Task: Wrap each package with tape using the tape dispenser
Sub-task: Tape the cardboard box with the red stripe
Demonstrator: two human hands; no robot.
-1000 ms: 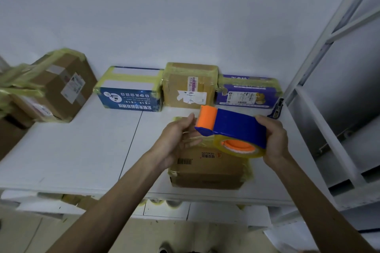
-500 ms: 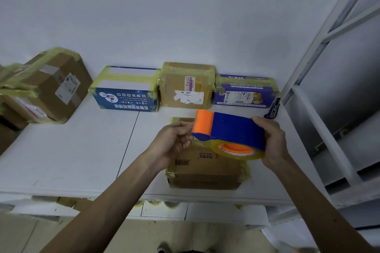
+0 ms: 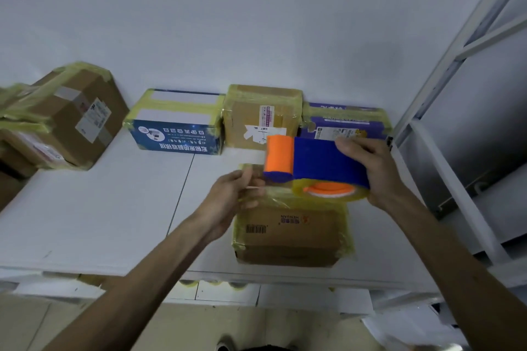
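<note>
The right hand (image 3: 376, 171) grips the tape dispenser (image 3: 316, 162) by its rear end, fingers (image 3: 350, 145) curled over the blue top and the thumb hidden beneath. The dispenser hangs in the air above the far edge of the brown package (image 3: 291, 234), its orange nose pointing left. Only the lower rim of the yellowish tape roll (image 3: 330, 192) and its orange hub show under the blue cover.

The left hand (image 3: 231, 196) is just beside the orange nose, with its thumb and fingertips pressed together on the tape end (image 3: 255, 187). The film is nearly clear, so only a thin pale line shows there, and its run back to the roll is hard to make out.

The package lies on the white surface (image 3: 99, 216) near the front edge, already banded in yellowish tape. The hands and dispenser cover its far part.

Against the wall stand a blue box (image 3: 174, 134), a brown box (image 3: 256, 111) and a purple box (image 3: 345, 122), the last two partly behind the dispenser. A large taped box (image 3: 71, 117) sits at the left, and the cartons beyond it are cut off by the frame. A white metal frame (image 3: 456, 37) rises on the right.
</note>
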